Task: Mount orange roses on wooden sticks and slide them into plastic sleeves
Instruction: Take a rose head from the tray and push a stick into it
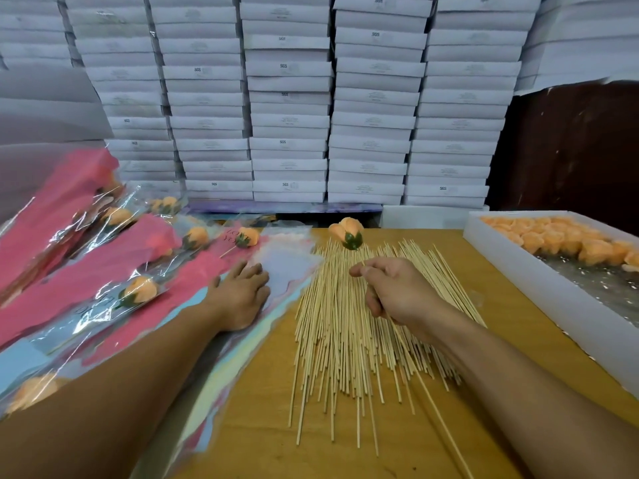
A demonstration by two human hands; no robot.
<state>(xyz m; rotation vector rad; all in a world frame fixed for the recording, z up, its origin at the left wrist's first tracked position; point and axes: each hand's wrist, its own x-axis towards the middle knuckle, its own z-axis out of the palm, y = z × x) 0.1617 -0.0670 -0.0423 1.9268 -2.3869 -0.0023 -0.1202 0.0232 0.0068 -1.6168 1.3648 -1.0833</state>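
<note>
Biggest thing in shot is the wall of stacked white boxes (pixel 287 98) filling the whole top half. Below that, the wooden table (pixel 432 426) runs across the bottom. On the right edge sits a white tray (pixel 539 271) with loose orange roses (pixel 553 242) bunched in its upper end. Left side is a heap of finished sleeved roses (pixel 114 271), pink and clear plastic, and next to them a stack of empty plastic sleeves (pixel 287 271).

Centre of frame: a big fan of wooden sticks (pixel 345 323) spread on the table.

So the mounting part looks done for this one. The right hand (pixel 397 288) is pinching a stick (pixel 435 409) with a rose (pixel 347 233) already on its far tip, held just above the pile near the middle top. The left hand (pixel 242 292) lies flat, fingers spread, pressing on the sleeve stack.

Next, I'd guess: left hand has to peel open the top sleeve while the right feeds the mounted rose in. Thin plastic sticks together, so that's the fiddly bit.
</note>
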